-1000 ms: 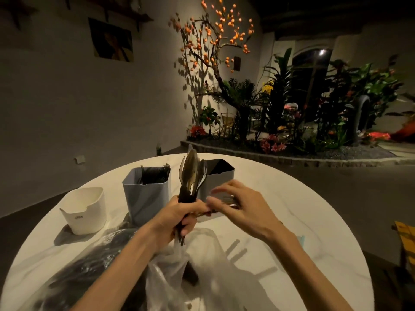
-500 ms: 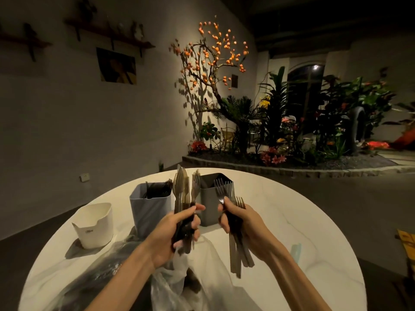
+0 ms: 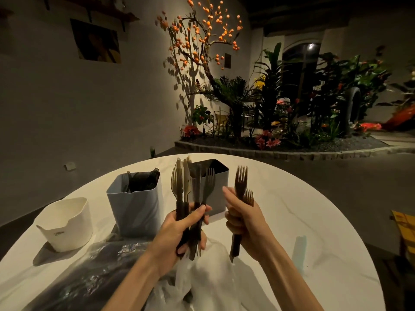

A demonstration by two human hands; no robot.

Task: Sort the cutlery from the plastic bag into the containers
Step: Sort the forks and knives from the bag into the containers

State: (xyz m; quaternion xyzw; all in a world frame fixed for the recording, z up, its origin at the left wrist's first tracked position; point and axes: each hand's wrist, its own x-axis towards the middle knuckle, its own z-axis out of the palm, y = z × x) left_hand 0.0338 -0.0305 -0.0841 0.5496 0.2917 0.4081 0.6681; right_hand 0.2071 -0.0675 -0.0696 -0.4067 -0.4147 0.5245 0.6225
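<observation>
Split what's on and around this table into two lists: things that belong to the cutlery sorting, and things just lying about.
Part of the job:
left hand gripping a mixed cutlery bundle
right hand gripping forks
plastic bag
blue-grey container holding dark cutlery
grey container
white container

Just lying about:
wall picture
orange-fruited tree
planter bed
yellow cloth

Three containers (image 3: 134, 203) stand on one round table (image 3: 314, 221), one plastic bag (image 3: 202, 277) lies there, two forks (image 3: 241, 182) in one hand (image 3: 249, 223)
</observation>
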